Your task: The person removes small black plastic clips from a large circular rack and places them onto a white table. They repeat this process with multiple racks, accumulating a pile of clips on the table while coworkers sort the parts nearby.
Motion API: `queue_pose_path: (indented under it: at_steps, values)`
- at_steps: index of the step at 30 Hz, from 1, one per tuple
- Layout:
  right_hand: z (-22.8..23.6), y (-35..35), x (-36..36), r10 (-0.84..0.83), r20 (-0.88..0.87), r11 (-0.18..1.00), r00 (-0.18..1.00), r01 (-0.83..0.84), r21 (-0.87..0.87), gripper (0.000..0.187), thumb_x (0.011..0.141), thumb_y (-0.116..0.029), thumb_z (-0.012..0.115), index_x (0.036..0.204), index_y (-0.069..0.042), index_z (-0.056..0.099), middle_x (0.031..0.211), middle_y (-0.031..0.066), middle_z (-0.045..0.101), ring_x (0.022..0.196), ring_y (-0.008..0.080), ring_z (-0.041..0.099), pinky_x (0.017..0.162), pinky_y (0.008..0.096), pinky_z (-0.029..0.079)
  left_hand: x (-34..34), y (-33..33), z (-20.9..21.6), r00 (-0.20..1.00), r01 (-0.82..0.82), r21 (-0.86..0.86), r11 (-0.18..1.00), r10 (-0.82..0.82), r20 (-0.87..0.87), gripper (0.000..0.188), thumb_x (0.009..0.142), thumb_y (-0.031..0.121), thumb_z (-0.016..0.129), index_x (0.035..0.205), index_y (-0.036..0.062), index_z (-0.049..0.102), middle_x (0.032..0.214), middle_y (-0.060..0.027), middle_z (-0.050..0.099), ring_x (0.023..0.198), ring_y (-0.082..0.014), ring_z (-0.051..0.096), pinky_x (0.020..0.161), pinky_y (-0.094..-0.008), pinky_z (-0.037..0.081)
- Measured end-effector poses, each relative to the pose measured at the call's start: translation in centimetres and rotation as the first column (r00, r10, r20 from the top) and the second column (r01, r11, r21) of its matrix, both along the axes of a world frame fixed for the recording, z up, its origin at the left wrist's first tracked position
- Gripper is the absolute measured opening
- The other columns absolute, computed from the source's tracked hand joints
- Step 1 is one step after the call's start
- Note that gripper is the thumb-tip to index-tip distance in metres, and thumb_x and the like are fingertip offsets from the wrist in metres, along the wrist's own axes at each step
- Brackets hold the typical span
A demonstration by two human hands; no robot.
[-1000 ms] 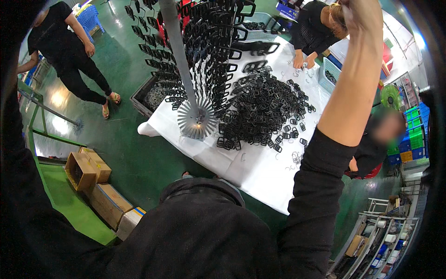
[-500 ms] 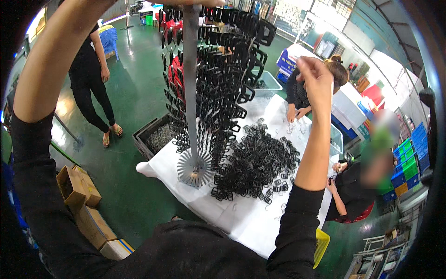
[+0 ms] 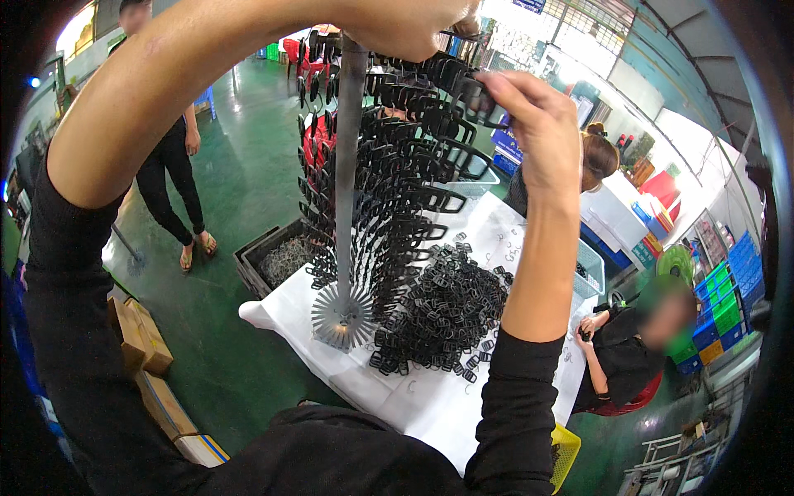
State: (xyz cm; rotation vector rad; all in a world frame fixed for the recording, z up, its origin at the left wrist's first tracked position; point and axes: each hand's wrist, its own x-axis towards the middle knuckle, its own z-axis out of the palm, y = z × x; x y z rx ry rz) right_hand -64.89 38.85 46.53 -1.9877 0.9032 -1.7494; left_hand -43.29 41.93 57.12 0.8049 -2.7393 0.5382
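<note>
A tall metal rack with a grey pole [image 3: 349, 165] stands before me, hung with rows of small black plastic buckles [image 3: 413, 153]. My left hand [image 3: 413, 29] is curled over the top of the rack, its fingers partly cut off by the upper edge. At the rack's upper right my right hand [image 3: 542, 124] pinches a black buckle [image 3: 478, 101], slightly blurred, beside the hanging rows. The slotted round metal disc [image 3: 343, 318] at the pole's foot rests on the white-covered table [image 3: 438, 417]. To its right is a heap of loose black buckles [image 3: 451, 310].
A dark crate of metal pieces [image 3: 285, 256] stands beyond the table's left corner. Cardboard boxes [image 3: 165, 401] are at lower left, a yellow basket [image 3: 565, 455] at lower right. One person [image 3: 169, 178] stands at left; two others [image 3: 624, 364] work along the table's right side.
My right hand, apart from the rack before, has moved left to it and now pinches a buckle. My left hand shows lower at the rack's top. The view has shifted slightly.
</note>
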Motion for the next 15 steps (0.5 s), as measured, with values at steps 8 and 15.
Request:
queue_pose_path:
  at_steps: [8,15]
  values:
    - [-2.9,-0.7,-12.6,-0.360,-0.035,0.920,0.932,0.361,0.153,0.021,0.092,-0.021,0.070,0.098,-0.001,0.073,0.082,-0.0015,0.067,0.073,0.0055,0.058,0.065,0.0203,0.043,2.5,-2.7,0.9,0.959,0.282,-0.010,0.959,-0.282,0.022,0.042,0.084,0.008,0.056,0.125,-0.0020,0.057,0.107,-0.0254,0.066,0.100,-0.0396,0.064,0.088,-0.0425,0.050]
    - [-4.6,-1.2,-11.7,-0.779,-0.396,0.581,0.485,0.796,-0.169,0.030,0.086,-0.030,0.074,0.097,-0.002,0.071,0.078,0.0063,0.066,0.073,0.0106,0.059,0.070,0.0278,0.046,2.5,-0.9,0.6,0.983,0.185,0.016,0.983,-0.185,-0.020,0.059,0.088,0.032,0.060,0.129,-0.0083,0.051,0.113,-0.0297,0.064,0.109,-0.0375,0.063,0.096,-0.0411,0.049]
